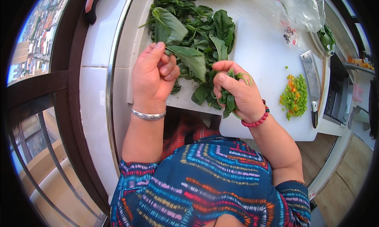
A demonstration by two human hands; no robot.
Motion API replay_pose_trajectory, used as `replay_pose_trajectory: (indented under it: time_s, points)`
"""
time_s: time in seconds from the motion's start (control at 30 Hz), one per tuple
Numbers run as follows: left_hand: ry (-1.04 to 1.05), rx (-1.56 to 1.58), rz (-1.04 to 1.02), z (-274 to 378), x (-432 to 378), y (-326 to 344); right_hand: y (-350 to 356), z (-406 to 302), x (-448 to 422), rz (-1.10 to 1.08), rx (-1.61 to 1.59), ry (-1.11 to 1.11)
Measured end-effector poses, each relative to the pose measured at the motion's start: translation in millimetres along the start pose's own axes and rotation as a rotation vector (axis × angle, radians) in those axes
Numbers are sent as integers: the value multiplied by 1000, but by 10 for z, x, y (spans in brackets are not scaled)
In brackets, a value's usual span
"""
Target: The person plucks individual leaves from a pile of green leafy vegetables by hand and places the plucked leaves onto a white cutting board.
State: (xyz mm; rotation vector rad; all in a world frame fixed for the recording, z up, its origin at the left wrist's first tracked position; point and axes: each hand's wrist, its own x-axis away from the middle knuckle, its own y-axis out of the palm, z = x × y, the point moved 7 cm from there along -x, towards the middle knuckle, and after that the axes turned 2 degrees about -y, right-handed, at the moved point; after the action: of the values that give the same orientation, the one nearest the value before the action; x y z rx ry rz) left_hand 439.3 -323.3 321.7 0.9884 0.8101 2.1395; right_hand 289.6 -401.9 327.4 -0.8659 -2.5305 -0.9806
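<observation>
Between the thumb and fingers of my left hand (157, 70) is a sprig of large green leaves (189, 59), held over the worktop. Curled around a bunch of leafy greens (227, 98) is my right hand (237, 87), with a thin stem looping out above the fingers. A loose pile of leafy greens (198, 28) spreads across the worktop just beyond both hands. To its right lies a white cutting board (254, 55), whose near edge is partly behind my right forearm.
On the board's right side sit chopped green and orange peppers (294, 95) beside a cleaver (311, 78) with a black handle. A clear plastic bag (299, 10) lies at the back right, near a plate of greens (326, 38). A tiled wall (96, 87) and a barred window (50, 138) bound the left.
</observation>
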Motion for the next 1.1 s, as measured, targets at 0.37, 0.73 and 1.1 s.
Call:
replay_pose_trajectory:
  time_s: [0.37,0.73,1.1]
  points:
    - [-114,60,32,-331,-19,20,-160,-3,-100,54,-257,15]
    - [-339,515,-318,-615,80,325,-282,-123,41,4,-274,-37]
    - [-249,462,-589,-597,117,410,-164,-96,148,-66,-122,-41]
